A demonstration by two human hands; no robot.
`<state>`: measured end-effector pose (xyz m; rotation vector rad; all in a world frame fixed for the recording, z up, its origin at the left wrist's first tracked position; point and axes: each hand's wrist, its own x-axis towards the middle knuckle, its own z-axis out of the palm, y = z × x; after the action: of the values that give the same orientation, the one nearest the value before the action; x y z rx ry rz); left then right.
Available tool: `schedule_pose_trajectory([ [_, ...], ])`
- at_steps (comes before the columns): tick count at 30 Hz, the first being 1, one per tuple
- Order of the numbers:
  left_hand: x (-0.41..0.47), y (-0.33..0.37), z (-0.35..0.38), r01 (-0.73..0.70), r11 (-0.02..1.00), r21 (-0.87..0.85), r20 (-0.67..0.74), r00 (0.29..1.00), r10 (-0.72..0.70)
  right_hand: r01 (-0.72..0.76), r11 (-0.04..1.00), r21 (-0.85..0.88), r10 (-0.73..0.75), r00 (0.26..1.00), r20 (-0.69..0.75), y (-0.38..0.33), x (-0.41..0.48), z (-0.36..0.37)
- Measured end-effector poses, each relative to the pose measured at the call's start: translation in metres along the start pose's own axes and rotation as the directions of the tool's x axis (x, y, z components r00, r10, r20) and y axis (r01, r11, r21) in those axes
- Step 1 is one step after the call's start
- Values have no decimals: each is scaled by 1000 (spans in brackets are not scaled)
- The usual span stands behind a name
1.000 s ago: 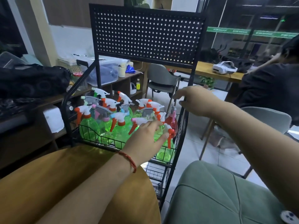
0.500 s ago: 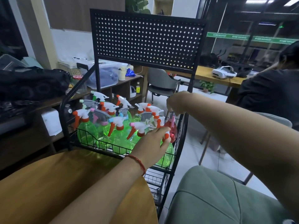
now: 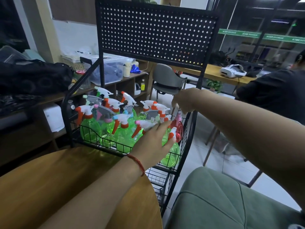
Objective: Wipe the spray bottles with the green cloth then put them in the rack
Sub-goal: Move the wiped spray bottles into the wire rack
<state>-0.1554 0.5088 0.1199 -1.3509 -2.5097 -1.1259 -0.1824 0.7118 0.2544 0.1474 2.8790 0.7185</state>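
Fingers of left grip (image 3: pixel 153 142) lie straight against green spray bottle (image 3: pixel 172 154)

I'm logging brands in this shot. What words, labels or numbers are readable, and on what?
Nothing is readable.
Green strips on the glass wall: white lettering, too blurred.
White cup on the shelf: dark print, too small.
Small bottle in the shelf: yellow label, too small.
Spray bottles: no labels visible.

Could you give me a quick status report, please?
Left hand open, fingers on a green spray bottle in the rack. Right hand above the red spray bottle, grip unclear. Green cloth not in view.
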Motion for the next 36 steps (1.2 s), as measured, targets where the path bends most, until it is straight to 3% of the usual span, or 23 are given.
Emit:
schedule_pose_trajectory([
  [4,-12,-18,-40,-31,994,105,-185,981,50,127,981,149,-116,990,-81,-5,-7,-10],
  [6,-11,-33,-58,19,988,155,-233,972,18,226,949,219,-215,974,-76,-10,-13,-13],
  [10,-5,-41,-64,223,954,199,-118,972,-202,273,940,206,-252,960,-123,-19,-15,-5],
  [15,2,-44,-45,337,941,-4,-209,920,-330,268,939,217,-245,961,-129,-23,-8,2],
  [22,7,-43,-26,307,950,54,-295,914,-278,264,930,257,-242,964,-113,-21,-8,1],
  [27,8,-47,-26,297,953,68,-279,922,-268,225,943,245,-216,974,-64,-20,-11,-6],
  [31,-7,-44,-36,285,954,92,-256,933,-254,177,932,317,-133,979,-155,-22,-2,-21],
  [36,-24,-61,-65,121,980,157,-399,916,-49,78,971,227,-63,995,-74,-52,22,-19],
])
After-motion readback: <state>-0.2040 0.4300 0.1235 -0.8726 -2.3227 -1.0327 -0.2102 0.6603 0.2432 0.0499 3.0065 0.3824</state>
